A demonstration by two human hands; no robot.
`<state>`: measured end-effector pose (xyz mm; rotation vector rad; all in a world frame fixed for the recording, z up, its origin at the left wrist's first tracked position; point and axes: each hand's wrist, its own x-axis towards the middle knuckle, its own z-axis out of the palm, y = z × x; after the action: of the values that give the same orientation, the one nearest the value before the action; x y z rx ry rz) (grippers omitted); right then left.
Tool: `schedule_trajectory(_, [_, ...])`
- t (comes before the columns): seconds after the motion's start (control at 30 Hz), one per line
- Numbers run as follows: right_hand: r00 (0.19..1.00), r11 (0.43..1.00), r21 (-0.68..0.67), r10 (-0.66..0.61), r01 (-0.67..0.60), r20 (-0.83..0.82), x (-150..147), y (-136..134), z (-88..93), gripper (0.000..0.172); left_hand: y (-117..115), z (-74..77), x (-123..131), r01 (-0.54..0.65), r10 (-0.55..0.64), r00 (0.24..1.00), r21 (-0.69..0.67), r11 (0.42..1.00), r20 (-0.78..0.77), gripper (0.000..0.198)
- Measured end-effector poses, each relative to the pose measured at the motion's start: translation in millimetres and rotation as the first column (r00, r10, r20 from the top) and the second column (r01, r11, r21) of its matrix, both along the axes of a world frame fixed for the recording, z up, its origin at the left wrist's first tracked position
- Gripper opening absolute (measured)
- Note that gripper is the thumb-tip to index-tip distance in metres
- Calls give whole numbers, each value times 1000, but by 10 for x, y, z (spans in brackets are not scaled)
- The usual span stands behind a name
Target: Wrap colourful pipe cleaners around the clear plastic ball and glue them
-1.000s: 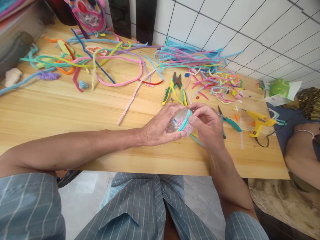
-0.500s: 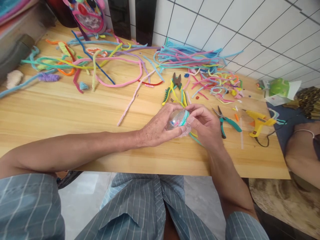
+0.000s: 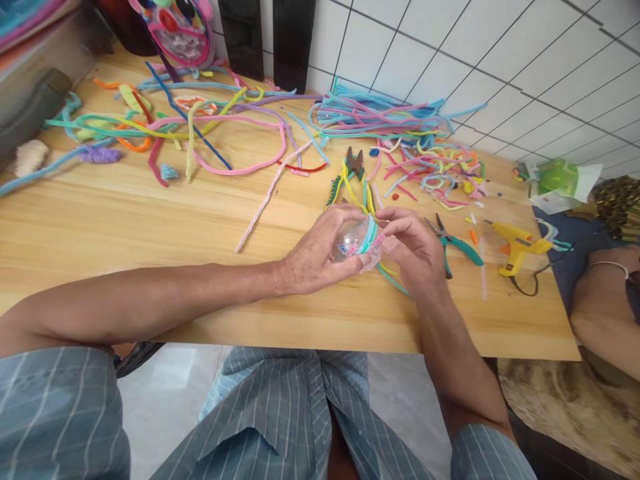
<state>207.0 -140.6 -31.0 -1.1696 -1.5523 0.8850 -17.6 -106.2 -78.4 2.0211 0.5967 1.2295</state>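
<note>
My left hand [image 3: 320, 250] is wrapped round a clear, rounded plastic container [image 3: 347, 243], its thumb along the near side. Turquoise and light-blue pipe cleaners [image 3: 369, 235] band the container, and small pink and blue bits show through its wall. At its right side my right hand [image 3: 413, 250] has thumb and fingers bent close together. A short pink pipe cleaner [image 3: 379, 240] runs from the container to those fingertips, which appear to pinch it. Below the hands, yellow and teal pipe cleaners [image 3: 395, 279] lie partly hidden.
Behind the hands lie green-and-yellow-handled cutters [image 3: 354, 163]. To the right are teal-handled pliers [image 3: 460, 248] and a yellow glue gun [image 3: 517, 245]. A bundle of pipe cleaners [image 3: 380, 117] rests against the tiled wall; loose ones are scattered left. Another person's arm [image 3: 607, 300] is at the right edge.
My right fingers have drawn slightly back from the container, so more of its banding and the pink pipe cleaner show. My left hand keeps its hold.
</note>
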Motion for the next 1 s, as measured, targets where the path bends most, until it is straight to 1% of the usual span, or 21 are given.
schedule_trajectory(0.1, [999,1000,-2,5,-5,35,-31,-11,6,16,-1,-14,18,-11,11,1000,39,999,7,56])
schedule_trajectory(0.3, [1000,1000,2,18,-18,9,-48,-12,34,10,9,-49,42,-15,8,998,110,994,66,58])
schedule_trajectory(0.4, [1000,1000,-15,25,-25,10,-38,-15,40,12,19,-56,36,-19,11,998,130,991,61,60])
schedule_trajectory(0.5, [999,1000,-10,28,-28,16,-35,-16,45,14,24,-47,17,-19,15,1000,150,988,25,62])
schedule_trajectory(0.63, [998,998,-24,54,-55,-31,-30,-7,57,18,20,-29,-8,-14,16,1000,177,984,-13,64])
schedule_trajectory(0.7, [997,996,-57,64,-67,-43,-22,3,56,23,16,-26,-14,-10,14,1000,178,984,-22,65])
schedule_trajectory(0.77, [997,994,-93,52,-57,-56,-10,16,43,32,13,-28,-18,-8,15,999,176,984,-37,65])
schedule_trajectory(0.9, [992,982,-189,8,-32,-127,5,36,18,55,9,-36,-31,-9,20,998,166,986,-62,73])
schedule_trajectory(1.0, [983,949,-300,39,-92,-179,1,34,33,72,9,-42,-39,-2,15,997,169,986,-76,79])
